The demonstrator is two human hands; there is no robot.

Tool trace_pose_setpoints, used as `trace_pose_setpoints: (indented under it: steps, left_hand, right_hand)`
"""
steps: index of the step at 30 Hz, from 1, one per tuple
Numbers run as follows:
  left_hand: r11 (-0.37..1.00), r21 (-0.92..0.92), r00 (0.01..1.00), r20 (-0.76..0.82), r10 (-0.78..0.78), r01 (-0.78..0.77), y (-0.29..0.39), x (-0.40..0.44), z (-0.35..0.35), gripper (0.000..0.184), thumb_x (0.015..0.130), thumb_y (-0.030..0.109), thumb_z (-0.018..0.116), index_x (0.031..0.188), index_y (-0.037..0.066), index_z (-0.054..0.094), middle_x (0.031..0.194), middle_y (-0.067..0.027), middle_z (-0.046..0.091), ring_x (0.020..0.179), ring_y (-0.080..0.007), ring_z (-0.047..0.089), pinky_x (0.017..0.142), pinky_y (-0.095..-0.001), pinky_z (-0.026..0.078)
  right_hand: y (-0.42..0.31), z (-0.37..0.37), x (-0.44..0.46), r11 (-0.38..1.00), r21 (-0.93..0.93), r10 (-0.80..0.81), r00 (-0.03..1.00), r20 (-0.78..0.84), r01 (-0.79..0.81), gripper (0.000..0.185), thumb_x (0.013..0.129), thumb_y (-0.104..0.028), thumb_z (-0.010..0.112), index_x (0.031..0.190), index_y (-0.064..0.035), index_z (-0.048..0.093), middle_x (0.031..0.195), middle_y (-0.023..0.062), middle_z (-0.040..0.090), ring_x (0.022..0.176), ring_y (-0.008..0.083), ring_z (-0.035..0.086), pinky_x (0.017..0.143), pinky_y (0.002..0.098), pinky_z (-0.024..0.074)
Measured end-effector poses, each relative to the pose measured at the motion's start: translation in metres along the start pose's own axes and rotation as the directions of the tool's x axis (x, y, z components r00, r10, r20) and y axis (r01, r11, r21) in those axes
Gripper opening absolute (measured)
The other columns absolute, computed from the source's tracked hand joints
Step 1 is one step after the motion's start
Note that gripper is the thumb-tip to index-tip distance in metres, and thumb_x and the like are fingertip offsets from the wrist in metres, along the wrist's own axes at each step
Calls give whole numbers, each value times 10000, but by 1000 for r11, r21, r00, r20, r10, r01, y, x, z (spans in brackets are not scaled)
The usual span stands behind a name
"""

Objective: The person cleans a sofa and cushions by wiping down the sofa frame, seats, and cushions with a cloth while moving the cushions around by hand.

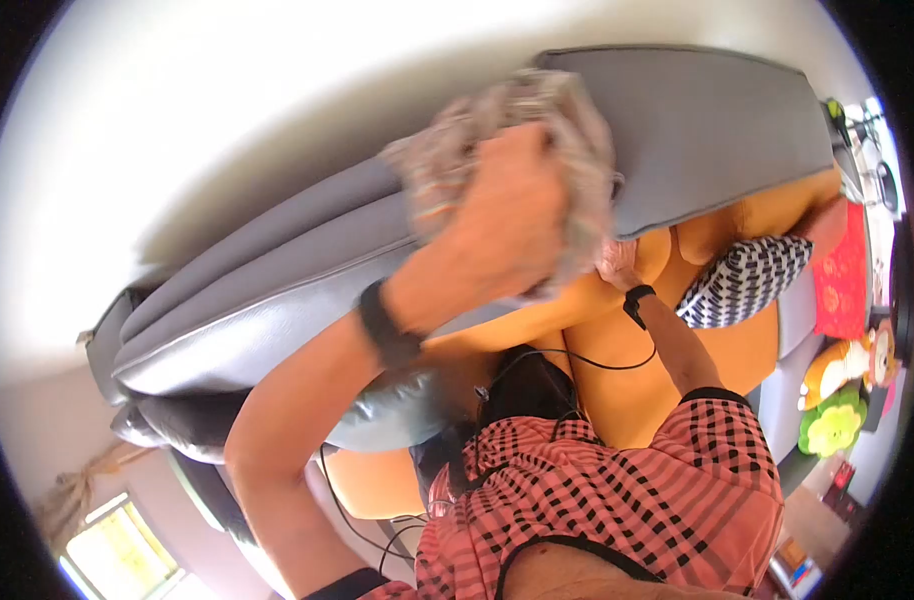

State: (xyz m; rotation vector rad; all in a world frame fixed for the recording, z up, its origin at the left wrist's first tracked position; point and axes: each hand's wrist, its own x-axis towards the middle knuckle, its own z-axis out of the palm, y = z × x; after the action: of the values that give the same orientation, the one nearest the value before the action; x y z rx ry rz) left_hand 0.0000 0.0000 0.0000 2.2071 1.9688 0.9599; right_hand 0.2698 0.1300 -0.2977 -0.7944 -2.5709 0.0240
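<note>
My left hand (pixel 512 205), blurred by motion, is closed on a crumpled striped cloth (pixel 587 130). The cloth is raised in front of the grey sofa back (pixel 712 125) and covers part of it. Lower and to the right, my right hand (pixel 618 263) leans on the orange-tan sofa surface (pixel 617 370) beside the lower edge of the grey back. Its fingers look stretched out, partly hidden behind the cloth. Dark bands circle both wrists.
A black-and-white patterned cushion (pixel 745 280) lies right of my right arm. Beyond it are a red cloth (pixel 839 275), a plush toy (pixel 839 370) and a green flower-shaped cushion (pixel 833 424). A black cable (pixel 607 366) loops across the seat near my legs.
</note>
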Motion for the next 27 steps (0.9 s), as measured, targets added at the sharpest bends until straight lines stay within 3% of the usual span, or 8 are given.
trace_pose_setpoints:
  steps: [4, 7, 10, 11, 18, 20, 22, 27]
  left_hand:
    - [993, -37, 981, 156, 117, -112, 5, 49, 22, 205, 799, 115, 562, 907, -59, 569, 981, -227, 545, 953, -372, 525, 870, -467, 443]
    - [979, -88, 955, 221, 197, -182, -10, 46, 11, 141, 828, 76, 527, 912, -35, 554, 962, -212, 555, 937, -376, 538, 832, -459, 463]
    - [981, -104, 958, 219, 184, -165, -26, 31, -10, 118, 836, 70, 512, 904, -18, 553, 927, -200, 574, 886, -390, 567, 802, -461, 476]
    - [988, -95, 966, 218, 141, -122, -34, 23, -21, 117, 837, 68, 509, 905, -15, 555, 925, -199, 581, 876, -396, 575, 797, -465, 478]
    - [922, 97, 882, 270, -386, 374, -112, -82, -124, 231, 840, 19, 506, 1060, -1, 573, 1011, -233, 617, 966, -425, 592, 857, -462, 480]
    - [897, 139, 874, 202, -442, 421, -140, -128, -155, 163, 841, 38, 503, 979, -1, 581, 978, -236, 626, 950, -429, 586, 820, -480, 481]
    - [779, 310, 772, 176, -611, 546, -168, -178, -195, 173, 841, 43, 496, 989, -12, 568, 994, -251, 616, 959, -442, 575, 830, -480, 475]
    - [531, 593, 682, -42, -731, 605, -241, -335, -302, 265, 840, 69, 441, 1054, 10, 586, 1066, -270, 609, 1032, -446, 559, 894, -496, 451]
  right_hand:
    - [20, 25, -26, 982, 119, 120, 976, 183, -143, 376, 779, -209, 640, 1117, -47, 611, 1072, 164, 653, 995, 430, 577, 895, 541, 430]
    - [36, 48, -44, 997, -71, 7, 996, 84, -1, 189, 806, -221, 601, 805, -45, 671, 879, 202, 663, 911, 416, 594, 826, 517, 449]
    - [30, 40, -37, 982, -67, 191, 926, 326, -179, 208, 822, -209, 584, 900, -34, 664, 954, 217, 654, 940, 424, 584, 845, 533, 437]
    - [23, 40, -25, 999, 27, 30, 999, 37, -31, 202, 834, -180, 560, 946, -23, 620, 1000, 230, 624, 954, 435, 564, 847, 554, 419]
    - [5, 13, -19, 999, -33, 40, 995, 93, -37, 133, 830, -132, 530, 885, -11, 524, 887, 220, 570, 884, 431, 546, 798, 545, 414]
    - [13, 4, -27, 998, -55, 48, 991, 122, -41, 132, 833, -133, 527, 880, -10, 518, 871, 221, 565, 873, 427, 547, 790, 541, 416]
    - [15, 1, -30, 996, -69, 59, 989, 138, -50, 131, 836, -133, 523, 875, -8, 512, 854, 221, 559, 863, 423, 547, 783, 537, 418]
    - [17, -5, -13, 997, -69, 55, 987, 153, -45, 128, 849, -138, 507, 853, -10, 497, 830, 220, 550, 830, 410, 544, 755, 521, 423]
